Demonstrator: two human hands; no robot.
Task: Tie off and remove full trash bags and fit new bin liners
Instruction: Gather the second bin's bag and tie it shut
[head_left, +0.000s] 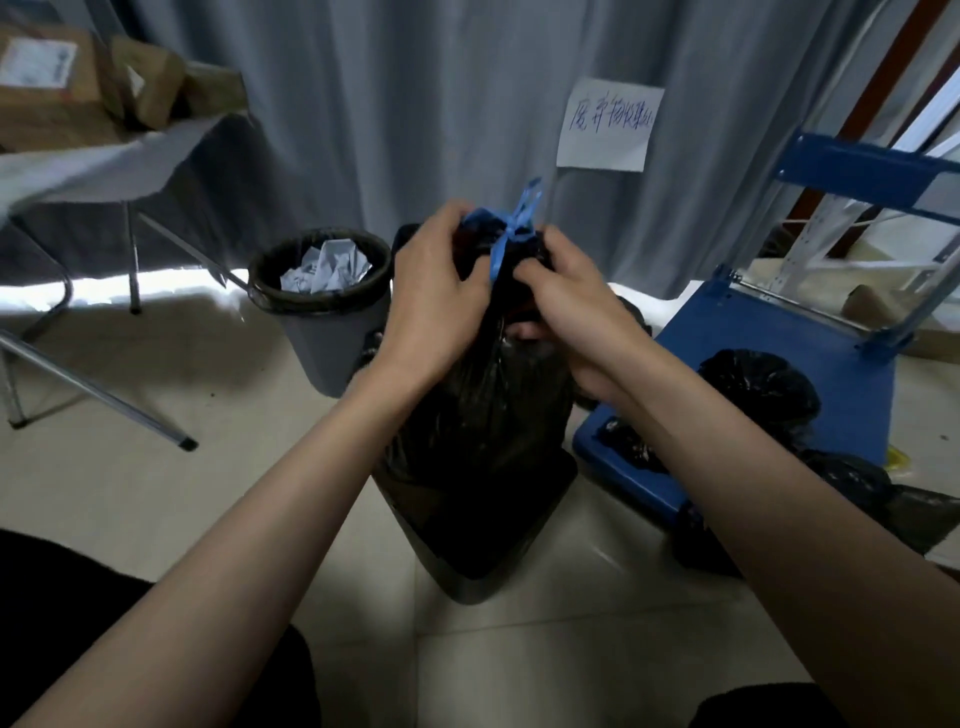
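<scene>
Both hands, left hand (434, 291) and right hand (574, 317), grip the gathered neck of the black trash bag (483, 441) at its blue drawstring (511, 231).

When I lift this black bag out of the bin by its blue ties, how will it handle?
The black bag will probably be floppy: its thin, wrinkled film should sag below the gathered neck. It looks full, so likely bulky, though crumpled paper like that in the grey bin would weigh little. The glossy film may slip, so both hands gripping the blue ties seems safer.
</scene>
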